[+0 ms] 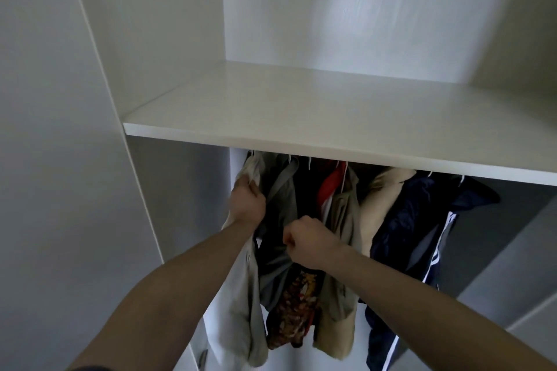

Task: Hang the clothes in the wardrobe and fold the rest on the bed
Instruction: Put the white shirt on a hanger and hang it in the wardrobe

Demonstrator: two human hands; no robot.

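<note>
Inside the white wardrobe, several garments hang in a row under the shelf (301, 141). My left hand (247, 202) grips the top of a light beige garment (241, 304) at the far left of the row. My right hand (307, 242) is curled in a fist against a grey garment (281, 199) beside it; whether it pinches the cloth cannot be told. Further right hang a red and patterned piece (297, 310), a khaki garment (340, 289), a cream garment (382, 202) and a navy jacket with white stripes (413, 229). The rail and hangers are mostly hidden by the shelf.
The upper compartment above the shelf holds nothing visible. The wardrobe's left side panel (168, 196) stands close to my left hand. A grey door or panel (512, 265) lies to the right of the navy jacket.
</note>
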